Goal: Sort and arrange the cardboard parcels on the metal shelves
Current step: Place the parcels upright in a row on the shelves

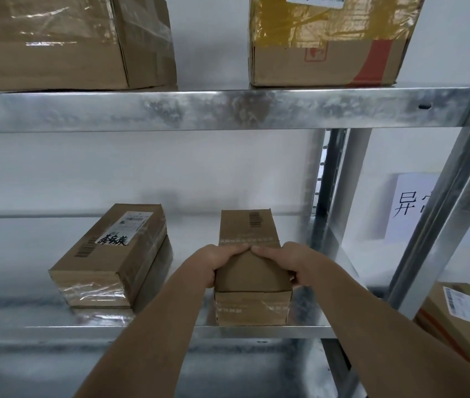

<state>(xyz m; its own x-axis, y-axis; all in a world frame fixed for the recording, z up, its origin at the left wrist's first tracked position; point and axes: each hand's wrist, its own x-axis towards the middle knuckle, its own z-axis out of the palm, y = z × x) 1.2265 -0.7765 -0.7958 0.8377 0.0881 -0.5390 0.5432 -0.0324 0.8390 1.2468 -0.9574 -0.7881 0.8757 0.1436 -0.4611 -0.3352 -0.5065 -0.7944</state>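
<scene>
A small brown cardboard parcel (249, 228) stands on the lower metal shelf (170, 330), near its front edge at centre right. My left hand (218, 261) grips its left side and my right hand (281, 261) grips its right side; the fingertips of both meet on its top. To its left lies a long taped parcel (110, 257) with a white label, angled on the same shelf. On the upper shelf (213, 109) sit a large taped box (70, 41) at left and a box with yellow tape (328, 41) at right.
Metal uprights (443, 196) frame the shelf at right. Behind them a white paper sign (409, 205) hangs on the wall. Another labelled parcel (455, 317) lies lower right, outside the rack. A white wall backs the shelves.
</scene>
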